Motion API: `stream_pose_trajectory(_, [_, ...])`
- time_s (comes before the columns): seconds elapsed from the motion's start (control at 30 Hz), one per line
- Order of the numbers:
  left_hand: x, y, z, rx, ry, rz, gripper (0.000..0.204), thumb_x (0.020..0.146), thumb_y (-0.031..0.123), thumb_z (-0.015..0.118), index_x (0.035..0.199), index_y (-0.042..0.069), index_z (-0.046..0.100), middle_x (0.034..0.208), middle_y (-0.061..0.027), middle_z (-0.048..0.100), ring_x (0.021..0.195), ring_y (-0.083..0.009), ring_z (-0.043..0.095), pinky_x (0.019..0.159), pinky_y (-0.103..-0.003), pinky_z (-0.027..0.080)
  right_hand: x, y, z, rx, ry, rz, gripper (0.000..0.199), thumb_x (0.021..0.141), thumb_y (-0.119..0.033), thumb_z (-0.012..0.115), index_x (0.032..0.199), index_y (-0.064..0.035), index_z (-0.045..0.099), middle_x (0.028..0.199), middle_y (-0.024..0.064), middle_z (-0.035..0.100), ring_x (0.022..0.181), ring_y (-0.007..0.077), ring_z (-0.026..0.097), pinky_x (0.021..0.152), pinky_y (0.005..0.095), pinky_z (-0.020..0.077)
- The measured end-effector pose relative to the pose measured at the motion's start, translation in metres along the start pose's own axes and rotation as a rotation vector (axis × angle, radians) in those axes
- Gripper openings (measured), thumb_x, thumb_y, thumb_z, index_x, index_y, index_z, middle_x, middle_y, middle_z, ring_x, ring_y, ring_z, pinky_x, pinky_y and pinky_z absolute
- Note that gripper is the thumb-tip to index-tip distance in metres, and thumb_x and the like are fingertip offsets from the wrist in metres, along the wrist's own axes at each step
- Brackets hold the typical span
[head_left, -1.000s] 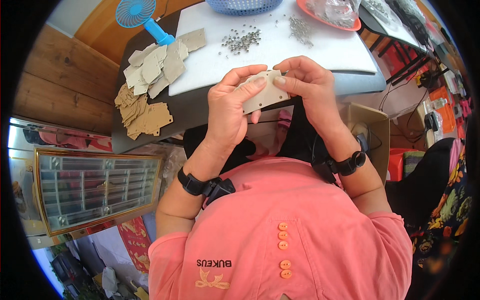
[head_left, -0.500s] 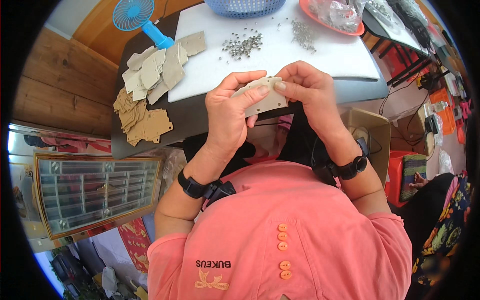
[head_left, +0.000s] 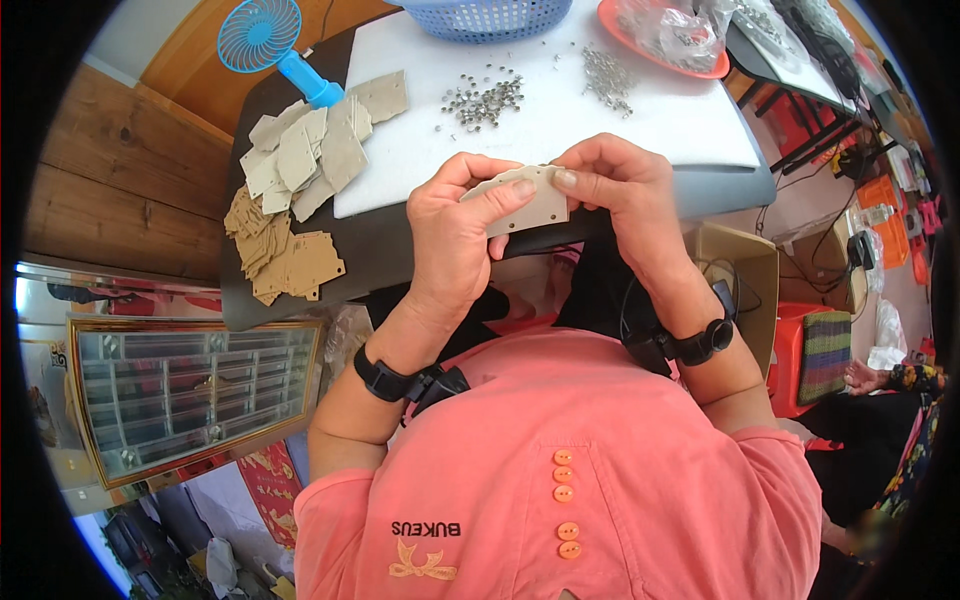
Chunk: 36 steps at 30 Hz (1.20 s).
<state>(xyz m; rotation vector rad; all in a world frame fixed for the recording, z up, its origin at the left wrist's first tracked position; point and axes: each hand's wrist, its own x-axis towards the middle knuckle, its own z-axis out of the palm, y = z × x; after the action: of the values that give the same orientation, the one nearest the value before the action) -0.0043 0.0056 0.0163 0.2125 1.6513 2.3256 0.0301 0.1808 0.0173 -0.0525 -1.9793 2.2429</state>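
A pale beige card piece [head_left: 535, 208] with a scalloped upper edge and small holes is held up in front of me, over the table's near edge. My left hand [head_left: 455, 220] is closed on its left part, thumb on the front face and fingers behind. At its upper right corner my right hand [head_left: 625, 195] pinches the edge between thumb and fingers. Whether a small part sits under those fingertips is hidden. Beyond my hands, small round metal pieces [head_left: 485, 100] lie scattered, with a heap of thinner metal bits [head_left: 607, 80] to their right.
Grey-beige card pieces [head_left: 340, 155] and brown ones [head_left: 305, 268] are piled at the table's left. A blue fan [head_left: 310, 80] stands behind them. A blue basket [head_left: 480, 20] and red tray [head_left: 690, 68] sit at the back. Another person's hand [head_left: 866, 378] shows at right.
The card piece has tilted slightly and shifted a little left and down, with both hands still on it. At right, the other person's hand has moved.
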Motion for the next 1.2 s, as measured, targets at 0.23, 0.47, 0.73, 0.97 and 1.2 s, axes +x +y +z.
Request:
stream_pose_trajectory(0.23, [0.005,-0.004,-0.002,-0.012,-0.007,0.010,0.018,0.081,0.003,0.076,0.095,0.001,0.065,0.081,-0.0060,0.068,0.056,-0.0041,0.052,0.043,-0.018,0.035,0.006,0.002,-0.004,0.011,0.004,0.012,0.003,0.084,-0.003,0.070,0.086,-0.0012,0.070,0.069,0.0005,0.064,0.062,0.0059,0.054,0.057,0.0203,0.0363])
stream_pose_trajectory(0.47, [0.006,-0.001,-0.002,0.013,-0.034,0.011,0.021,0.082,0.002,0.075,0.101,0.002,0.068,0.081,-0.0032,0.066,0.055,-0.0024,0.047,0.043,-0.018,0.034,0.014,-0.002,-0.009,-0.023,-0.075,0.058,0.002,0.083,-0.002,0.069,0.084,-0.0004,0.070,0.068,0.0010,0.063,0.062,0.0058,0.054,0.055,0.0210,0.0359])
stream_pose_trajectory(0.73, [0.013,-0.006,-0.006,-0.026,-0.031,0.057,0.019,0.083,0.001,0.074,0.101,0.002,0.069,0.085,-0.0045,0.068,0.060,-0.0028,0.050,0.046,-0.018,0.037,0.018,-0.001,-0.008,-0.069,-0.093,0.078,0.011,0.085,-0.006,0.071,0.095,-0.0002,0.071,0.077,0.0025,0.067,0.067,0.0087,0.058,0.060,0.0218,0.0410])
stream_pose_trajectory(0.97, [0.017,-0.007,-0.007,-0.064,-0.052,0.069,0.018,0.084,0.001,0.073,0.101,0.002,0.069,0.088,-0.0060,0.069,0.069,-0.0066,0.059,0.050,-0.019,0.043,0.019,-0.004,-0.005,-0.102,-0.115,0.083,0.011,0.089,-0.009,0.066,0.096,-0.0014,0.072,0.072,-0.0020,0.061,0.066,0.0045,0.051,0.058,0.0200,0.0381])
stream_pose_trajectory(1.2, [0.016,0.002,-0.003,-0.050,-0.066,-0.024,0.017,0.084,0.002,0.072,0.100,-0.001,0.068,0.088,-0.0080,0.069,0.065,-0.0099,0.060,0.049,-0.022,0.046,0.021,-0.001,-0.002,-0.198,-0.126,-0.047,0.012,0.090,-0.007,0.063,0.091,0.0039,0.067,0.075,0.0045,0.066,0.068,0.0093,0.058,0.064,0.0248,0.0481])
